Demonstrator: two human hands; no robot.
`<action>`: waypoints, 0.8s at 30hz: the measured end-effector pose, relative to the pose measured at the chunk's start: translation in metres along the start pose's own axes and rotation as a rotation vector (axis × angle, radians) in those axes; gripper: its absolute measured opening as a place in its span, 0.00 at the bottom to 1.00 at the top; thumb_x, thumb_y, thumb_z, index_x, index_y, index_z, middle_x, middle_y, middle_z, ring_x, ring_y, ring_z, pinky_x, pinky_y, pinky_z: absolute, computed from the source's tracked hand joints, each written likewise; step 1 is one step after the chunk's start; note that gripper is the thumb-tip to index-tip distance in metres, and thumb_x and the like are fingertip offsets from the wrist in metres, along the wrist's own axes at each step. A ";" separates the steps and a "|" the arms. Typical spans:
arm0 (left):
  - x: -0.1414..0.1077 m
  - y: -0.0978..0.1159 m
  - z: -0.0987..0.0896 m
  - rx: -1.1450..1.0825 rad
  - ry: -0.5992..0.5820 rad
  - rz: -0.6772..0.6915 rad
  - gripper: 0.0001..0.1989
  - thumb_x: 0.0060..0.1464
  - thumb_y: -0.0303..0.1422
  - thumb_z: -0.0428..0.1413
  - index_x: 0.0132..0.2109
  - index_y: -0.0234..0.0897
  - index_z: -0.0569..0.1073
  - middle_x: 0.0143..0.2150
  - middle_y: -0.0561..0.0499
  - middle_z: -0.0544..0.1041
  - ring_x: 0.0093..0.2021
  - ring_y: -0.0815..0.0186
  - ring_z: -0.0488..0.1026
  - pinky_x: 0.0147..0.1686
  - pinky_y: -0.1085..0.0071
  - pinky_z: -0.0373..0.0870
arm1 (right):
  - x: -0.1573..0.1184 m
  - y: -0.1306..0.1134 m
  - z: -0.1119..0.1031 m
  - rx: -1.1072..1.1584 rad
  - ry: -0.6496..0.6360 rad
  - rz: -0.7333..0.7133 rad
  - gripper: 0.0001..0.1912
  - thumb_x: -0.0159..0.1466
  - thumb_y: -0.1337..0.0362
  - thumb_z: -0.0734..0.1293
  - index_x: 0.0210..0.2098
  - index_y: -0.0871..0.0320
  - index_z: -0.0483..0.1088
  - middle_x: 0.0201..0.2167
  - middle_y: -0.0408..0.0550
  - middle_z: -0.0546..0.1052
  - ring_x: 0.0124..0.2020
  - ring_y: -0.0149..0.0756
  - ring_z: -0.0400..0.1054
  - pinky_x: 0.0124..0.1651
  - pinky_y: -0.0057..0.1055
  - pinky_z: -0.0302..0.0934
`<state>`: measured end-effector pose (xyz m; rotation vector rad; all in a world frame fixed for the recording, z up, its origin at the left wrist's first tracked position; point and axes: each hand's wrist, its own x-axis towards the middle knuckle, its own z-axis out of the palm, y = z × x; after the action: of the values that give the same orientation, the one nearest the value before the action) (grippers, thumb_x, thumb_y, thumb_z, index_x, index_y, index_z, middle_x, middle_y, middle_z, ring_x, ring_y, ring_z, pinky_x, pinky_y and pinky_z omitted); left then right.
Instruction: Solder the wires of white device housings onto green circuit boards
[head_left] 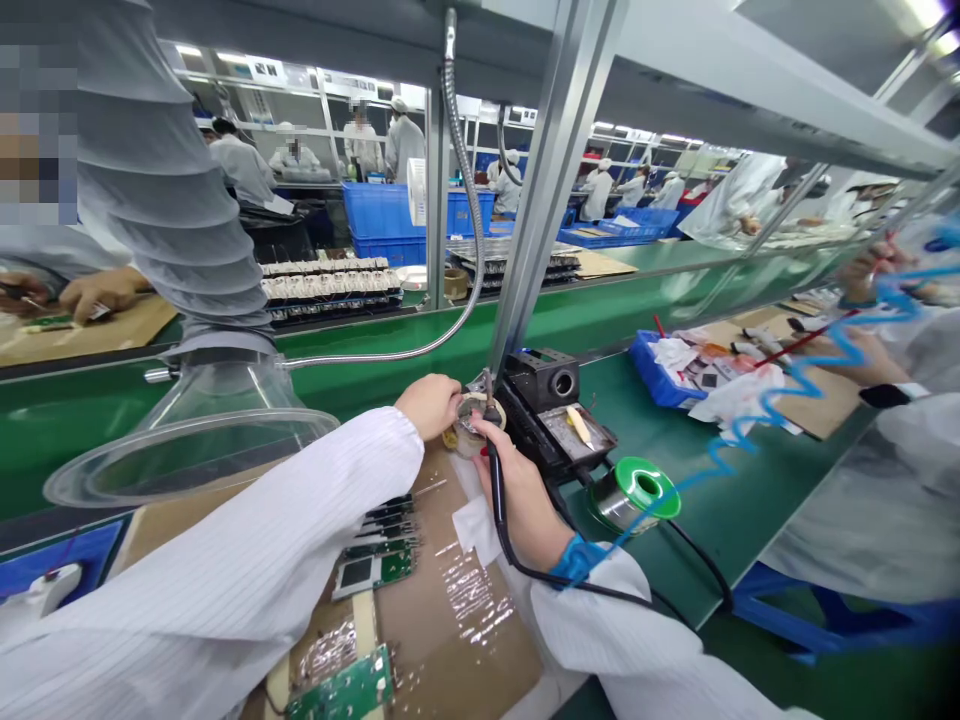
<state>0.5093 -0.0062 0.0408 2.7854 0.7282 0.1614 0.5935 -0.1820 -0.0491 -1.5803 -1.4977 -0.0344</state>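
My right hand point(525, 495) is wrapped round a soldering iron point(492, 420), its metal end pointing up and its black cable running back over my wrist. My left hand point(429, 405) reaches in from the left, fingers bent together at the rim of a round, pale, roll-like holder point(471, 440). What those fingertips pinch, if anything, is hidden. Just right of both hands stands a black soldering iron stand point(544, 380) with a tray. Below my left sleeve lie circuit boards with small screens point(360, 575), and another green circuit board point(345, 688) is nearer me.
A solder spool point(649, 485) stands on the green bench at right. A clear fume hood point(195, 455) hangs at left on a grey duct. Thin wires point(472, 595) lie on the brown board. A blue bin point(660, 370) and a co-worker's sleeve point(892, 450) are farther right.
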 end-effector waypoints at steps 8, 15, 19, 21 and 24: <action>-0.011 -0.003 0.005 -0.089 0.116 0.104 0.09 0.69 0.35 0.57 0.47 0.33 0.77 0.48 0.47 0.79 0.49 0.62 0.77 0.53 0.58 0.77 | -0.002 -0.008 -0.003 0.010 0.053 0.016 0.25 0.73 0.68 0.61 0.69 0.50 0.59 0.67 0.51 0.70 0.63 0.41 0.72 0.66 0.41 0.69; -0.015 -0.012 0.003 -0.138 0.126 0.100 0.10 0.69 0.35 0.57 0.48 0.33 0.77 0.48 0.47 0.80 0.49 0.62 0.78 0.53 0.57 0.77 | -0.005 -0.009 -0.003 0.028 0.076 0.025 0.27 0.72 0.69 0.61 0.69 0.50 0.60 0.66 0.49 0.72 0.63 0.42 0.72 0.66 0.43 0.70; -0.015 -0.017 0.008 -0.086 0.097 0.027 0.12 0.69 0.38 0.57 0.45 0.32 0.76 0.43 0.48 0.79 0.42 0.65 0.78 0.47 0.62 0.79 | -0.004 -0.007 -0.002 0.039 0.056 0.035 0.26 0.72 0.68 0.61 0.68 0.50 0.62 0.65 0.49 0.73 0.62 0.42 0.73 0.65 0.42 0.71; -0.013 -0.015 0.011 -0.053 0.073 0.013 0.12 0.69 0.38 0.57 0.46 0.32 0.76 0.43 0.48 0.79 0.42 0.65 0.78 0.46 0.62 0.79 | -0.002 -0.008 -0.004 0.041 0.050 0.040 0.26 0.72 0.67 0.61 0.68 0.50 0.63 0.65 0.49 0.73 0.63 0.42 0.72 0.66 0.43 0.70; -0.017 -0.005 0.007 0.013 0.063 0.005 0.12 0.69 0.38 0.58 0.47 0.32 0.76 0.45 0.47 0.79 0.44 0.64 0.78 0.47 0.61 0.79 | 0.001 -0.016 -0.010 0.051 0.053 0.035 0.26 0.72 0.64 0.62 0.68 0.51 0.64 0.63 0.50 0.75 0.61 0.45 0.74 0.65 0.46 0.70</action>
<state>0.4934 -0.0119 0.0323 2.8064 0.7400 0.2473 0.5862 -0.1903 -0.0332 -1.5528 -1.4188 -0.0176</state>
